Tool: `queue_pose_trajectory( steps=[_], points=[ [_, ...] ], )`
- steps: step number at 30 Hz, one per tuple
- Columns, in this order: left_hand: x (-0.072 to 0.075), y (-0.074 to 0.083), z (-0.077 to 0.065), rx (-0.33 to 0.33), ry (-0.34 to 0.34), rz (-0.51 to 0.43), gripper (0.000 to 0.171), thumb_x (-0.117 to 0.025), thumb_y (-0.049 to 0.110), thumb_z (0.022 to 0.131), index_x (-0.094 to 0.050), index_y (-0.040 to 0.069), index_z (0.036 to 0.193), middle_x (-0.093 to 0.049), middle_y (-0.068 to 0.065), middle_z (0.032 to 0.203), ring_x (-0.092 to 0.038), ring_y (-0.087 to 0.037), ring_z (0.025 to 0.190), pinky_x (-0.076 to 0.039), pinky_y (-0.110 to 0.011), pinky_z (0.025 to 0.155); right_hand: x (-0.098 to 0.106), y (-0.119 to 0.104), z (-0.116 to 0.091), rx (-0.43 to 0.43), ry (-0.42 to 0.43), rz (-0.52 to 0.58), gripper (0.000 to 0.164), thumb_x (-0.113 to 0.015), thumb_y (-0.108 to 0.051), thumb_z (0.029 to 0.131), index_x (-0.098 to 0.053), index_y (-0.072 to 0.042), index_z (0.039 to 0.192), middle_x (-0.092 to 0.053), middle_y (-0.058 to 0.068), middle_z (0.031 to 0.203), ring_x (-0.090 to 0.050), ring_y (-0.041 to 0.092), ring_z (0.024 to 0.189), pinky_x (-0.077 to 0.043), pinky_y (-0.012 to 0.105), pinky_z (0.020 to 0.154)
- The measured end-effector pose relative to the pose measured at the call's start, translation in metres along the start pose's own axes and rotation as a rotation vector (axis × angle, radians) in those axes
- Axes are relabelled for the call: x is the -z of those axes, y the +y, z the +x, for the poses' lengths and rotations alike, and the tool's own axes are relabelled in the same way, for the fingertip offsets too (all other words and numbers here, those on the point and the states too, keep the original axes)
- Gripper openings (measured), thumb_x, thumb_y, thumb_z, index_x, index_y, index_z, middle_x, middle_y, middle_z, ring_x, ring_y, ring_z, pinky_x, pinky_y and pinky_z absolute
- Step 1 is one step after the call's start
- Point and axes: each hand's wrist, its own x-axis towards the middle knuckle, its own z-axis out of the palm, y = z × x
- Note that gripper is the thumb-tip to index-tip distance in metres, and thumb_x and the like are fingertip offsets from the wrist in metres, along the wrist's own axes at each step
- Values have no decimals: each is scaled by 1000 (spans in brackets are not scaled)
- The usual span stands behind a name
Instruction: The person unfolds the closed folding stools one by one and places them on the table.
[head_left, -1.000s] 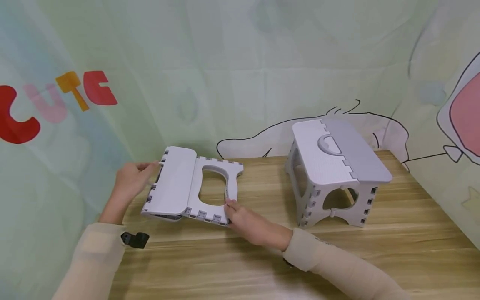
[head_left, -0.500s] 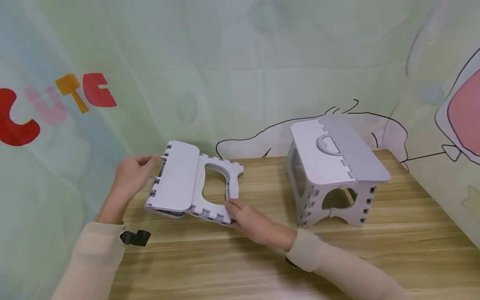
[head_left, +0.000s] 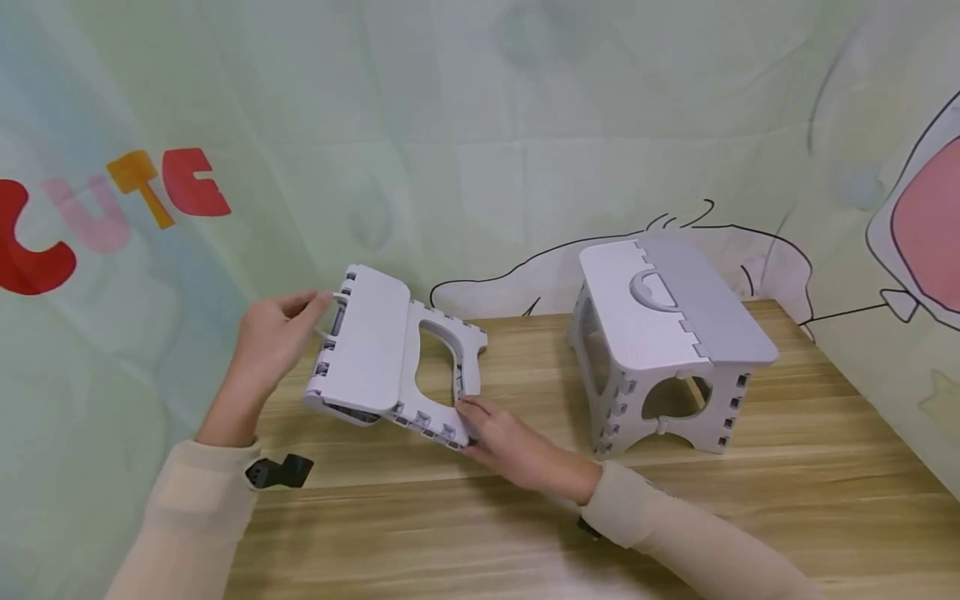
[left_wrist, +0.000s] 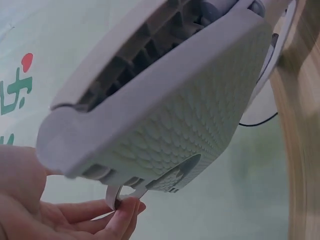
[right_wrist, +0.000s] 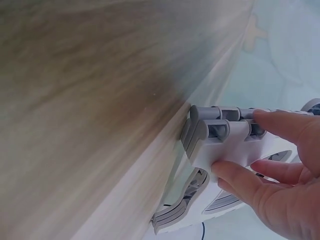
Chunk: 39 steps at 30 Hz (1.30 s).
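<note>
A folded white-and-grey step stool (head_left: 369, 337) is tilted over the table, its left end raised and its leg end low on the right. My left hand (head_left: 272, 342) pinches the thin carry handle (left_wrist: 114, 197) at the raised end. Under the seat, the left wrist view shows a textured panel (left_wrist: 185, 120). My right hand (head_left: 517, 443) holds the near corner of the leg end, with thumb and fingers on the hinged edge (right_wrist: 235, 135) in the right wrist view. The folded leg feet (right_wrist: 170, 215) are close to the tabletop; whether they touch it I cannot tell.
An unfolded step stool (head_left: 645, 308) stands upright on the right of the wooden table (head_left: 420, 533). Printed fabric (head_left: 465, 167) hangs behind the table and along both sides. A black strap (head_left: 279, 472) juts from my left sleeve.
The folded stool's left end has risen and shifted right, with my left hand moving up alongside it. My right hand stays at the leg end, moving only slightly.
</note>
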Motion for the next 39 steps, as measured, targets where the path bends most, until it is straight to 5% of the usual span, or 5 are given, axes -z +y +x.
queue_pose_trajectory(
  steps=[30,39],
  points=[
    [-26,58,-4,-181,38,-263,62,-55,49,100,-53,6,144,-53,-13,143,-48,-26,134,-40,-46,110,11,6,-8,-125,36,163,56,-79,-6,85,-47,8,130,-56,16,116,-63,23,97,-54,17,79],
    [-40,81,1,-211,-14,-433,57,-55,42,102,-54,1,141,-52,-8,146,-57,-27,125,-39,-38,111,14,11,-12,-112,61,224,52,-79,0,83,-46,6,123,-55,14,110,-62,24,98,-56,22,81]
  ],
)
